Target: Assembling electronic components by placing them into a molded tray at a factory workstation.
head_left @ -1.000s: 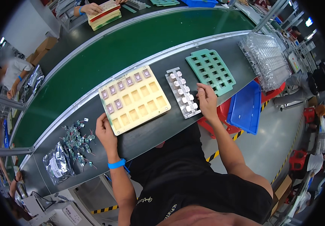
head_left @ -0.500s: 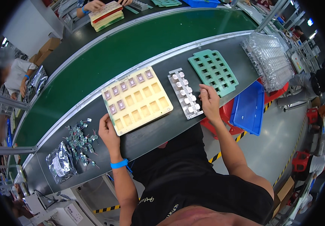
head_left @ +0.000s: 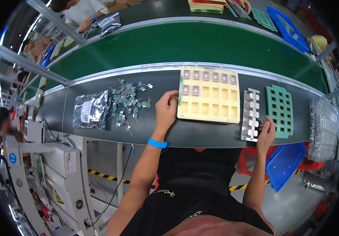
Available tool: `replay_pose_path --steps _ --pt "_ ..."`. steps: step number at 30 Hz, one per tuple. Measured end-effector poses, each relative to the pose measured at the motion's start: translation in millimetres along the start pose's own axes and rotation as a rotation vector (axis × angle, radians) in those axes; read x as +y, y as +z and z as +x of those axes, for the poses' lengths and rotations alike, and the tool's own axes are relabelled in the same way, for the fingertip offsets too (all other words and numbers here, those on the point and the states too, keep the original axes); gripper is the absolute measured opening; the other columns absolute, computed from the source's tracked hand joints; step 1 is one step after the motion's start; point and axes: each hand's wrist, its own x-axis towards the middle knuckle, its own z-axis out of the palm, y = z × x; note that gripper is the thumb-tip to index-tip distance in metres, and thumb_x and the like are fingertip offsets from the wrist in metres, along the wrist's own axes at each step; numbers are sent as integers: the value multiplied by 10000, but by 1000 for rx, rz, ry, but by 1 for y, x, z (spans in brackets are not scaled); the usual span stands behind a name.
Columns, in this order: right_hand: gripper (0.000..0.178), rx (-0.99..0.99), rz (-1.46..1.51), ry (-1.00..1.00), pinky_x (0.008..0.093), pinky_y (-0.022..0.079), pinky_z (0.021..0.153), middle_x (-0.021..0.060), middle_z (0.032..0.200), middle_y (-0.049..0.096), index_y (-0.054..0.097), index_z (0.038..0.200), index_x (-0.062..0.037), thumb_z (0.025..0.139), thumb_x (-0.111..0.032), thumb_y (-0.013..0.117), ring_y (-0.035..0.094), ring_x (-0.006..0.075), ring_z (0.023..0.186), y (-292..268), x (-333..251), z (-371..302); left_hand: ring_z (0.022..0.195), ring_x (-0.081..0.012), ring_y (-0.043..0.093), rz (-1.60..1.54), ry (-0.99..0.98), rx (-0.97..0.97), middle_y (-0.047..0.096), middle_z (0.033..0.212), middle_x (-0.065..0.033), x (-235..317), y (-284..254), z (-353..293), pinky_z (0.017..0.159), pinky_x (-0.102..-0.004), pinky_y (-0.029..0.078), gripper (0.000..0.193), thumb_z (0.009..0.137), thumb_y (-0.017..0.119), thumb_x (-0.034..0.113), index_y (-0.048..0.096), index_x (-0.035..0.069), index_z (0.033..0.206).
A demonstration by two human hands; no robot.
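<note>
A cream tray [head_left: 208, 111] with rows of square pockets lies in front of me; its far row and the left end of the middle row hold small pinkish-brown square pieces [head_left: 205, 75]. My left hand [head_left: 165, 112], a blue band on its wrist, has its curled fingers at the tray's left edge. To the right lies a grey strip holder [head_left: 246, 128] carrying several white capped parts [head_left: 252, 114]. My right hand [head_left: 266, 133] is beside its near right side, fingers bent together; whatever they pinch is hidden. Beyond that hand is a green tray [head_left: 274, 112] with square holes.
Small green circuit boards [head_left: 124, 98] with wires are heaped left of my left hand, beside a silver bag [head_left: 89, 111]. Clear plastic trays [head_left: 323, 126] stand at the right end. A blue bin [head_left: 283, 165] is below the bench edge. A green conveyor [head_left: 169, 45] runs behind.
My view has swung to the left, so the bench and trays appear farther right. Both hands stay by the same things; the left fingers look more curled at the cream tray's edge.
</note>
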Motion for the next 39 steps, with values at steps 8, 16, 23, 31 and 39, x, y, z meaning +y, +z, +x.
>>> replay_pose_path --steps 8,16,23,31,39 --pt "298 -13 -12 -10 232 467 700 77 996 638 620 1236 0 1044 -193 498 529 74 749 4 -3 1 743 -178 662 4 16 10 694 825 -115 -5 -3 1 686 -297 516 228 907 508 -8 672 -14 1066" --pt "281 0 -2 -22 230 487 694 70 997 629 622 1223 8 1035 -168 509 576 86 781 6 -11 -1 731 -136 644 -5 26 -2 698 833 -89 -2 -4 1 659 -276 506 222 931 508 8 674 -12 1077" --pt "286 6 6 -21 241 486 693 55 987 627 633 1206 16 1034 -172 503 573 83 775 8 -13 -1 753 -129 638 8 42 -7 696 847 -94 0 -5 0 668 -267 499 229 935 496 -3 660 -35 1092" --pt "260 26 -21 -29 262 484 673 64 941 622 646 1156 12 1022 -169 517 587 116 748 8 -19 1 849 -140 657 20 -4 -18 717 926 -109 -7 -2 1 750 -283 517 192 983 521 45 653 -33 1099" --pt "223 70 -30 -102 289 468 670 95 883 619 664 1109 7 993 -151 557 579 153 746 11 -20 -1 869 -117 612 22 -4 -54 685 965 -85 -9 -8 0 783 -263 494 200 1002 493 36 639 -46 1112"
